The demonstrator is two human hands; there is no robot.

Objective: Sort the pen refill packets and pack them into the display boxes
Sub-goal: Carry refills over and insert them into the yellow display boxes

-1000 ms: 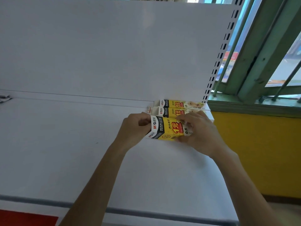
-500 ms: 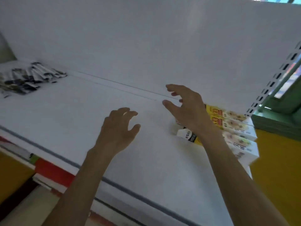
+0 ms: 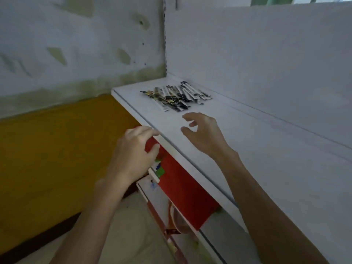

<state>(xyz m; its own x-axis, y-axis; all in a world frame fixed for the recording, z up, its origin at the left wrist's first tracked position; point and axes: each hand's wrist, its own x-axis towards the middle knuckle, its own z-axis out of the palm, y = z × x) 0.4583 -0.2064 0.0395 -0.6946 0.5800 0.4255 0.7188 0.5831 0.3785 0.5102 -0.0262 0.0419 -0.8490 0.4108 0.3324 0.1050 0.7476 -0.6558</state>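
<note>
Both hands have swung toward the refill packets [image 3: 177, 97]: right hand [image 3: 203, 134] hovers just short of them, left hand [image 3: 133, 151] farther back; fingers relaxed, holding nothing.

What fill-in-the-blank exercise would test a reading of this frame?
The pen refill packets lie in a pile on the white ____.
The right hand hovers short of them, holding ____.
The panel behind the left hand is coloured ____.
Missing: shelf; nothing; red.
</note>
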